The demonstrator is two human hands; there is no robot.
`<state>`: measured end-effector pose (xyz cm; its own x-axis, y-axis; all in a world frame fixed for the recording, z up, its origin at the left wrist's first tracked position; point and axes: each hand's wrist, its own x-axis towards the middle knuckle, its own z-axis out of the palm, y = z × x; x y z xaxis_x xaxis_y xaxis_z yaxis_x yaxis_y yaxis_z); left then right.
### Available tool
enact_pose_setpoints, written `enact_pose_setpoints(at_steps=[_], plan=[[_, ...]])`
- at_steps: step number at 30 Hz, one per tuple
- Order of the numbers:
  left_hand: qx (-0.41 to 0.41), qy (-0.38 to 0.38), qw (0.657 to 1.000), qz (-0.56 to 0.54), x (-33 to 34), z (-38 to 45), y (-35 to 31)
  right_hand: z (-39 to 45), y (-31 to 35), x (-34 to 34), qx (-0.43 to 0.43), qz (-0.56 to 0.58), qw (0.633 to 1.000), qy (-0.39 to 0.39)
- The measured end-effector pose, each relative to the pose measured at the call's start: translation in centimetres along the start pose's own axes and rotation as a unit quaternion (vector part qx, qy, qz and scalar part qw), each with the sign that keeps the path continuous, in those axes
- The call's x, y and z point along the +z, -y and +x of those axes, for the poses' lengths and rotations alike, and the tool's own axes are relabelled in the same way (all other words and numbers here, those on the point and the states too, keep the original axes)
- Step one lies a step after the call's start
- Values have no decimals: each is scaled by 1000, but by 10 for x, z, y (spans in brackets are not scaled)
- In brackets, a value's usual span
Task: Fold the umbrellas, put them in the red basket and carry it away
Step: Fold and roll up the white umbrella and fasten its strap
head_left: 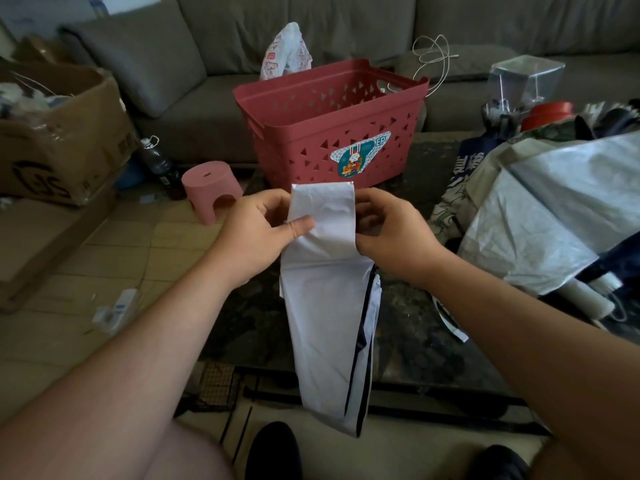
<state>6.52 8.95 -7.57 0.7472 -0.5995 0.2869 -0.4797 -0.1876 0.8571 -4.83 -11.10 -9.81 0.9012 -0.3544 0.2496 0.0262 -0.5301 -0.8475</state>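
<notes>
White umbrella pinched by left hand, right hand.

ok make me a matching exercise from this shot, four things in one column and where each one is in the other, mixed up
Things:
1. white umbrella
2. red basket
3. pink stool
4. cardboard box

Places:
A. on the floor, left of the basket
B. far left, open, full of stuff
C. held in the left hand and right hand
D. on the dark table, in front of the sofa

Pairs: 1-C, 2-D, 3-A, 4-B
</notes>
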Motion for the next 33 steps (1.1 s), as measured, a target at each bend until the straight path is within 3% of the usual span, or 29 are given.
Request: enact_pose_setpoints(at_steps=[4,10,15,21,26,33], plan=[[-1,0,1000,-28,-3,-1,6,1,-4,-1,45,-16,998,-30],[0,-6,1000,-29,-1,-1,11,-5,-8,6,58,26,997,38],[-9,-14,999,-30,-1,0,12,-5,-3,15,53,79,995,13],[-16,-20,998,-50,-2,1,15,-1,-8,9,70,46,996,-19],[-19,-11,998,-54,-5,0,16,-5,6,8,83,177,981,-6],[-28,-18,998,-50,-1,-1,14,-2,-2,8,127,124,983,-48]])
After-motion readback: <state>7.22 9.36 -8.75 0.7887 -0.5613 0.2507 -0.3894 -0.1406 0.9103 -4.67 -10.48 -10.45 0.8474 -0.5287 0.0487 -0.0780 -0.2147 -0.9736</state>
